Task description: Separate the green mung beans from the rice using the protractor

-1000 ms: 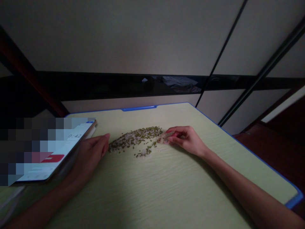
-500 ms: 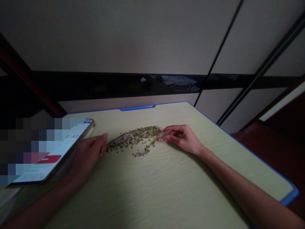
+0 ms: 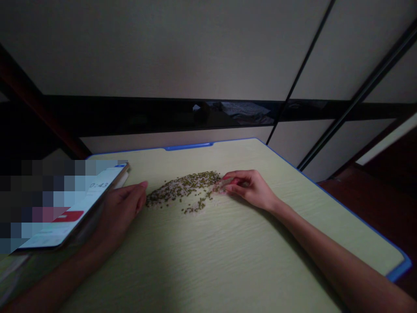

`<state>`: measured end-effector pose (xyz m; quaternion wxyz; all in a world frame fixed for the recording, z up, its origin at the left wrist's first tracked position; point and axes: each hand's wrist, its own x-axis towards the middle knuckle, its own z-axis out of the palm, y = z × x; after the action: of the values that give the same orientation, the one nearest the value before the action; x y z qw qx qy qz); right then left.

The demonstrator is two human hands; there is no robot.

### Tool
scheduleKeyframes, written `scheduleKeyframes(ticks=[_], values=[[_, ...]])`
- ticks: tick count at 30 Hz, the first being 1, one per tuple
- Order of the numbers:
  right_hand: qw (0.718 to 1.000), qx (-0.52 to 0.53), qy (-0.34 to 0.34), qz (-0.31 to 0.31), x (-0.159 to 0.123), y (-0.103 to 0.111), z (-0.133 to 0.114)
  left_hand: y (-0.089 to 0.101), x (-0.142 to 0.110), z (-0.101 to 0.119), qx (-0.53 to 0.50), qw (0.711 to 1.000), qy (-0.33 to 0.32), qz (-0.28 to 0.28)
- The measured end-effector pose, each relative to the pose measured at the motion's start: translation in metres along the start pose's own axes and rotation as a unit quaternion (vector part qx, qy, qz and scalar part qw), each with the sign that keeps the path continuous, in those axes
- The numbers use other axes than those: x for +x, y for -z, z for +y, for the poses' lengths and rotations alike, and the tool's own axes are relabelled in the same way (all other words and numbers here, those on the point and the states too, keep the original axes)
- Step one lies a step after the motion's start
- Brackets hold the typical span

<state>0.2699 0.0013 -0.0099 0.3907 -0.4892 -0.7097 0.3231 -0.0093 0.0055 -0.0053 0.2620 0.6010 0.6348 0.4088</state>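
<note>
A heap of small green beans (image 3: pixel 184 184) mixed with pale, rice-like grains lies spread on the pale green table (image 3: pixel 208 256), with a thin trail of beans curving off its near side. At the heap's left end rests my left hand (image 3: pixel 125 206), fingers curled and thumb forward; its palm side is hidden. My right hand (image 3: pixel 249 187) is at the right end, thumb and fingertips drawn together beside a small pinkish, see-through patch (image 3: pixel 219 187) that I cannot make out. Whatever those fingertips pinch is too small to name.
A tablet or phone (image 3: pixel 94 191) with a lit screen is propped at the left, close to my left forearm. The table has a blue edge and a blue handle (image 3: pixel 189 147) at the back. Behind it stand pale cabinet panels (image 3: pixel 169 52) with a dark glossy band.
Both hands stay almost where they were. The view has shifted very slightly, and the heap looks the same.
</note>
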Motion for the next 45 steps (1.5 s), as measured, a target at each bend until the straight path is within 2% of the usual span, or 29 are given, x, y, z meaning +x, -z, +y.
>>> scheduleKeyframes(ticks=[6, 15, 22, 28, 39, 45], values=[[1.0, 0.011, 0.002, -0.024, -0.001, 0.004, -0.002, 0.0, -0.002, 0.002, 0.007, 1.0, 0.01, -0.003], [1.0, -0.001, -0.012, -0.003, 0.001, 0.001, 0.0, 0.0, -0.003, 0.006, -0.011, 1.0, 0.014, -0.013], [1.0, -0.016, 0.008, -0.009, 0.002, -0.001, 0.001, 0.0, -0.005, 0.01, 0.009, 1.0, 0.016, -0.009], [0.999, 0.005, 0.019, -0.031, 0.001, 0.001, -0.002, 0.0, -0.005, 0.011, 0.009, 1.0, 0.01, -0.009], [0.996, 0.04, -0.01, -0.082, -0.003, 0.007, -0.005, 0.0, -0.005, 0.01, 0.01, 1.0, 0.01, -0.01], [0.996, 0.037, -0.007, -0.083, -0.005, 0.004, -0.005, 0.0, -0.005, 0.01, 0.009, 1.0, 0.018, -0.009]])
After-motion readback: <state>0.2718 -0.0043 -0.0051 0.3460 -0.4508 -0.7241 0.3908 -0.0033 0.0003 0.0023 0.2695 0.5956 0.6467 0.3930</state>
